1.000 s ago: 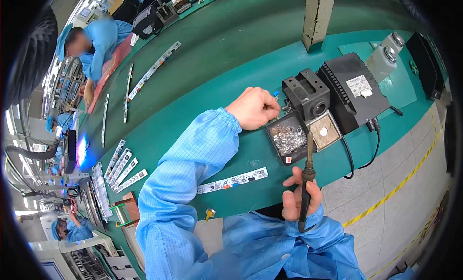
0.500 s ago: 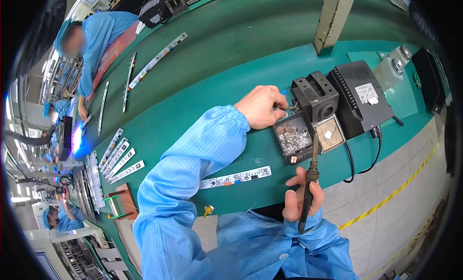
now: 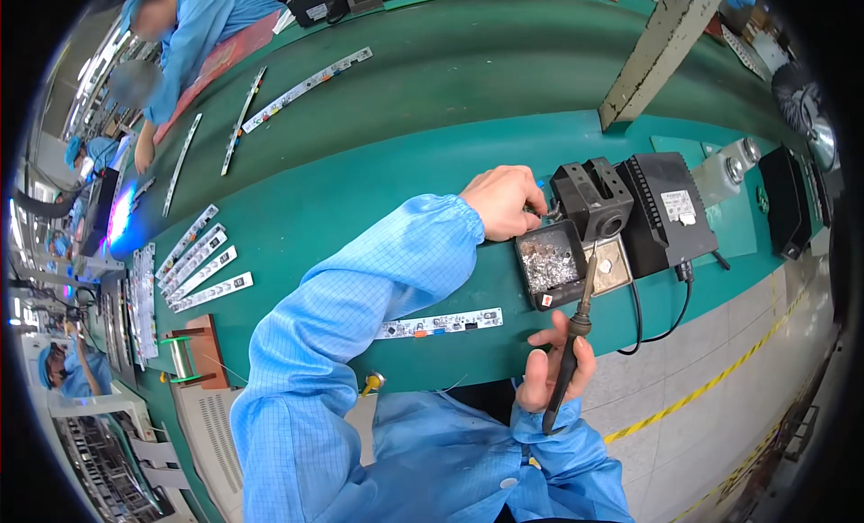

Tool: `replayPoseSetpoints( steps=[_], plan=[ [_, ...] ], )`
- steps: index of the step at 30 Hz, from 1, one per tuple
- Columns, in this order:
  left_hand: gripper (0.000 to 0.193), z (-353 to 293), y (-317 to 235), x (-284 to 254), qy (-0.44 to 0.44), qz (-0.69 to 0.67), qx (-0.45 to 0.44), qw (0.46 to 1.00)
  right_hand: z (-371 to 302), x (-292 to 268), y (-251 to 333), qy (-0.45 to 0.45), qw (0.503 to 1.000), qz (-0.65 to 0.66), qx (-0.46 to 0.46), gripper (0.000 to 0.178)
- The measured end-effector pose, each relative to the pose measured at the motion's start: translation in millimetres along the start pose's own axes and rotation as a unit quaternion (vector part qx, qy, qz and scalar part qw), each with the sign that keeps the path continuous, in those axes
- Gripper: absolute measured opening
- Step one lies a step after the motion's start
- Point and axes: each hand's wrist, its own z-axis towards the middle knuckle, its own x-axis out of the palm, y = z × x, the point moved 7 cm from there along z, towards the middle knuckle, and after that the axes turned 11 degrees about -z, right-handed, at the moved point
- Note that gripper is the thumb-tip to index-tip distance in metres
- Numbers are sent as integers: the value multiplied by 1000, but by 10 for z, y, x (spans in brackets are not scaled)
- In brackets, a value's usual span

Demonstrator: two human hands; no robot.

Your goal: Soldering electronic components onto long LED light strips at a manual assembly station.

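My left hand (image 3: 506, 202) is closed beside the black solder-waste tray (image 3: 551, 273), its fingers curled down at the tray's far left corner. Whatever its fingertips grip, if anything, is hidden; small blue and metallic bits show just past them. In my right hand (image 3: 560, 365) is a soldering iron (image 3: 574, 343), tip pointing up and away over the tan sponge (image 3: 610, 269). Behind the sponge stands the black iron holder (image 3: 589, 199). A narrow white circuit board strip (image 3: 441, 324) lies on the green mat, nearer me and left of the tray.
Several board strips (image 3: 202, 262) fan out at left, near a solder wire spool (image 3: 183, 358). A black soldering station (image 3: 668, 208) and bottles (image 3: 720, 176) stand at right. A metal post (image 3: 661, 55) rises behind. Across the green belt, a person (image 3: 202, 37) in blue leans over.
The whole view has shifted slightly. Both hands keep nearly the same places by the tray and sponge, and the iron stays in my right hand.
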Motion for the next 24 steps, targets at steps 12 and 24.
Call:
replayPoseSetpoints(
  steps=[12, 24],
  plan=[
    [16, -400, -68, -778, -91, -244, -75, 963, -87, 111, 42, 3, 1000, 18, 20, 54],
    [13, -1912, 52, -433, -114, -187, -143, 965, 331, 419, 395, 195, 960, -185, -72, 46]
  ],
)
